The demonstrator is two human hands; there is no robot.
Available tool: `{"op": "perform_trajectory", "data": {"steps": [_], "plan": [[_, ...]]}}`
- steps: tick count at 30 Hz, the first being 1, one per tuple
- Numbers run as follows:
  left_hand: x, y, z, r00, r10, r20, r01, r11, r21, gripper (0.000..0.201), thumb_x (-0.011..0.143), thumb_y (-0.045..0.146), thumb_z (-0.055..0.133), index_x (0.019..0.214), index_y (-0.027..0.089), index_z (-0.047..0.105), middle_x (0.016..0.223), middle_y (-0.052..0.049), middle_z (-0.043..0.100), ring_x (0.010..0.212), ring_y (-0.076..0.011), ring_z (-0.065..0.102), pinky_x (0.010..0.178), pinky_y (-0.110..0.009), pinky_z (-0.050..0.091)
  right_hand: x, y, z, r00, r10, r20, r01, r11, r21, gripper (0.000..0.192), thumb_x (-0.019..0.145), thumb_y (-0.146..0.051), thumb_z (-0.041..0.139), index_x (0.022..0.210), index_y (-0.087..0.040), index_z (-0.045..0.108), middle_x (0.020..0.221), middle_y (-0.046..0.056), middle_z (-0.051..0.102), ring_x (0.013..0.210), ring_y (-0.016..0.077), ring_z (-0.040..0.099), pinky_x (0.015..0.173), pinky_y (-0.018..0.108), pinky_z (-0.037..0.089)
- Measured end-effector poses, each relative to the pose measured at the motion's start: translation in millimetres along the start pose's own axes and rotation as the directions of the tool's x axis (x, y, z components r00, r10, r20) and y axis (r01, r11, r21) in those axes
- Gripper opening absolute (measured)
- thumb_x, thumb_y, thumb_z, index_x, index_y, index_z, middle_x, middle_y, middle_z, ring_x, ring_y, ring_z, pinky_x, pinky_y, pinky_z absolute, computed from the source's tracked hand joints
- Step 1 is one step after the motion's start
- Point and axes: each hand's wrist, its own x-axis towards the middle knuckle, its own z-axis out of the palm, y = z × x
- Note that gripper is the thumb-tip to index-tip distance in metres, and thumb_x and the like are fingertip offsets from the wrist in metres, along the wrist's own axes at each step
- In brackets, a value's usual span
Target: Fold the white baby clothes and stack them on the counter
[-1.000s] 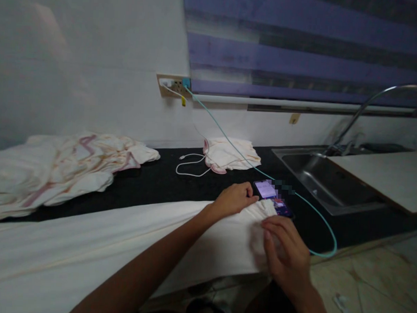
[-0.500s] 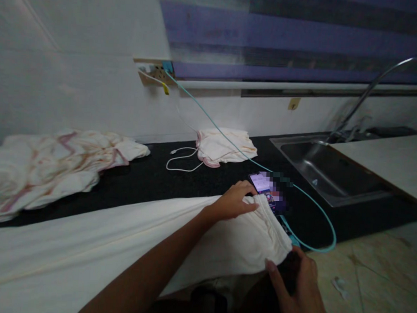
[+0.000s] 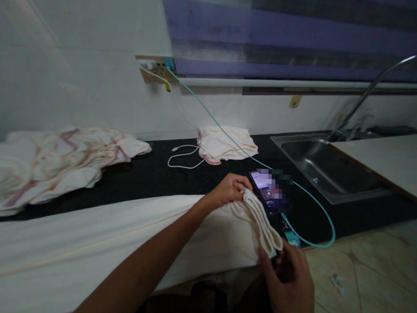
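A long white cloth (image 3: pixel 130 236) stretches along the front of the dark counter, running out of view at the left. Its right end is doubled over into a thick, layered edge. My left hand (image 3: pixel 229 190) pinches the far corner of that edge, fingers curled and closed. At the near corner, my right hand (image 3: pixel 289 278) has its thumb and fingers closed around the folded edge. Just beyond the cloth's end lies a phone (image 3: pixel 264 190) with its screen lit, partly blurred out.
A crumpled heap of stained white cloth (image 3: pixel 67 165) lies at the left, and a smaller folded cloth (image 3: pixel 227 145) by the wall. A white cable (image 3: pixel 186 166) and a turquoise cable (image 3: pixel 210 117) cross the counter (image 3: pixel 153 175). The sink (image 3: pixel 327 165) is at the right.
The cloth's right end has been turned back leftward, showing stacked layers. Both hands have shifted slightly left with it, and more of the phone shows.
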Motion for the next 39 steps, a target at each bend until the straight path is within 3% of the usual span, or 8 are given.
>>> {"op": "perform_trajectory", "data": {"steps": [5,9,13,18,22,26,32,39], "plan": [[0,5,3.0,0.998,0.044,0.045,-0.041,0.998,-0.057,0.043,0.055,0.028,0.097,0.083,0.01,0.068,0.073,-0.005,0.073,0.065,-0.0127,0.067,0.068,-0.022,0.05,1,0,4,0.976,-0.151,-0.154,0.134,0.984,-0.114,0.049,0.085,-0.056,0.077,0.114,-0.017,0.075,0.107,0.013,0.074,0.091,0.0254,0.071,0.078,0.035,0.058],[6,9,4.0,0.998,0.001,0.061,-0.001,1.0,-0.008,0.048,0.056,0.028,0.096,0.094,0.01,0.072,0.088,-0.008,0.076,0.077,-0.0157,0.07,0.076,-0.026,0.052,7,-7,-1,0.984,-0.026,-0.178,0.009,0.996,-0.094,0.051,0.086,-0.06,0.075,0.113,-0.017,0.079,0.093,0.01,0.081,0.079,0.0244,0.077,0.072,0.031,0.058],[23,21,4.8,0.99,0.01,0.138,-0.042,0.972,0.229,0.04,0.067,0.031,0.089,0.099,0.011,0.076,0.095,-0.008,0.075,0.082,-0.0157,0.068,0.079,-0.028,0.051,19,-19,-5,0.951,0.065,-0.304,-0.078,0.996,-0.033,0.058,0.082,-0.066,0.077,0.106,-0.013,0.082,0.084,0.011,0.081,0.071,0.0255,0.077,0.067,0.031,0.058],[50,52,11.3,0.966,0.151,0.212,-0.257,0.684,0.683,0.028,0.069,0.031,0.086,0.092,0.015,0.082,0.097,-0.007,0.072,0.089,-0.0173,0.062,0.08,-0.028,0.046,34,-20,-7,0.927,0.058,-0.371,-0.06,0.998,0.007,0.054,0.081,-0.063,0.078,0.099,-0.012,0.083,0.082,0.012,0.081,0.068,0.0266,0.077,0.063,0.032,0.059],[59,75,26.1,0.965,0.073,0.253,-0.25,0.552,0.795,0.029,0.077,0.035,0.08,0.097,0.014,0.083,0.076,-0.001,0.068,0.068,-0.0126,0.056,0.066,-0.026,0.039,40,-15,-12,0.898,0.01,-0.44,-0.029,0.999,-0.037,0.047,0.08,-0.059,0.08,0.091,-0.014,0.083,0.076,0.01,0.079,0.063,0.0262,0.074,0.062,0.033,0.057],[49,85,35.1,0.981,0.001,0.192,-0.139,0.697,0.703,0.03,0.08,0.032,0.076,0.101,0.011,0.077,0.061,0.002,0.062,0.051,-0.0086,0.048,0.054,-0.023,0.034,44,-28,-15,0.903,-0.009,-0.43,0.006,1.0,-0.009,0.04,0.085,-0.053,0.078,0.097,-0.015,0.081,0.083,0.008,0.079,0.066,0.023,0.072,0.065,0.032,0.056],[14,89,16.4,0.981,-0.092,0.168,0.013,0.907,0.421,0.028,0.08,0.026,0.073,0.104,0.012,0.067,0.08,-0.006,0.076,0.057,-0.0113,0.066,0.05,-0.018,0.041,40,-55,-1,0.933,-0.145,-0.329,0.191,0.975,0.112,0.022,0.088,-0.039,0.073,0.095,-0.018,0.077,0.108,0.012,0.074,0.099,0.0244,0.072,0.079,0.032,0.06],[-37,91,-15.6,0.986,-0.153,0.06,0.139,0.973,0.185,0.038,0.071,0.022,0.082,0.105,0.013,0.068,0.088,-0.007,0.076,0.07,-0.0141,0.071,0.054,-0.018,0.053,14,-73,19,0.949,-0.132,-0.287,0.168,0.98,0.103,0.014,0.084,-0.032,0.074,0.089,-0.021,0.08,0.085,0.004,0.081,0.071,0.0204,0.077,0.066,0.026,0.062]]}}
